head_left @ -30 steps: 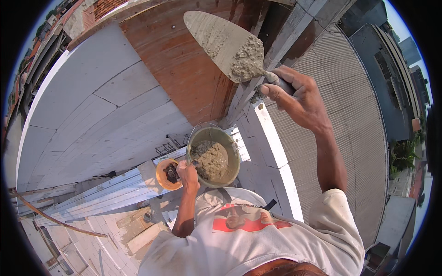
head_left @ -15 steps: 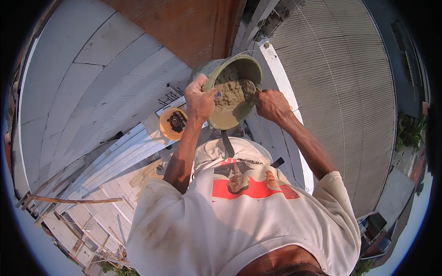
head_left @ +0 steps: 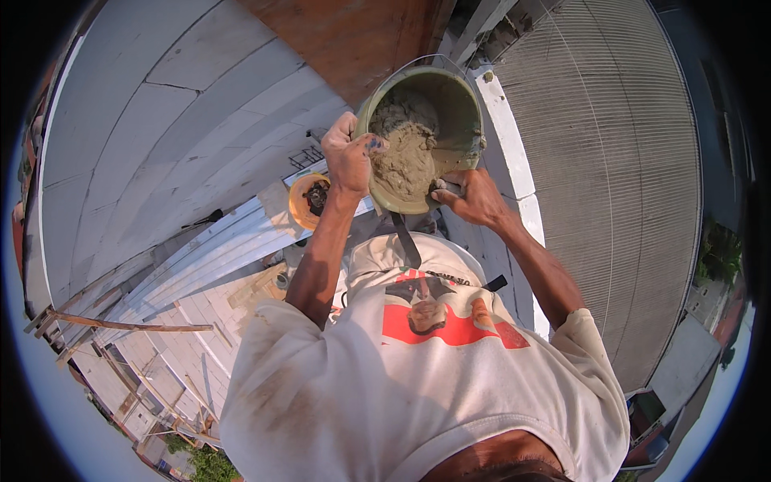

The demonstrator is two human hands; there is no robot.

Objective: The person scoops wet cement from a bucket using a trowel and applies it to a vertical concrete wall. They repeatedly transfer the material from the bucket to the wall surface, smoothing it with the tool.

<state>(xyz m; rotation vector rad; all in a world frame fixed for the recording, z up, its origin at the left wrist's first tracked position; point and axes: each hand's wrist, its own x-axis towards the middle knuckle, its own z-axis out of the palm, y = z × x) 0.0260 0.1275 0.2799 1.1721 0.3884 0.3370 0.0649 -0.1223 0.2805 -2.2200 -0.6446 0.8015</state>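
Observation:
Wet grey-brown mortar point(head_left: 407, 165) lies in an olive-green bucket point(head_left: 461, 112), its open mouth tilted toward me. My left hand point(head_left: 349, 161) grips the bucket's left rim, the thumb over the edge beside the mortar. At the lower right my right hand point(head_left: 475, 197) is closed on the rim, its thumb at the lip; the fingers beneath are partly hidden. A thin wire handle point(head_left: 438, 56) arches past the far rim. Below the bucket hangs a dark strap point(head_left: 407, 241) in front of my shirt.
An orange tub point(head_left: 299, 210) with dark contents stands lower down at left, near long pale metal sheets point(head_left: 217, 257). Pale block walling point(head_left: 161, 128) fills the left, with a brown board point(head_left: 353, 40) ahead. A narrow wall top point(head_left: 518, 153) and corrugated roof point(head_left: 594, 161) lie right.
The bucket's mouth has turned more toward me. My right hand has shifted from the right side of the rim to its lower right, and the mortar has changed shape.

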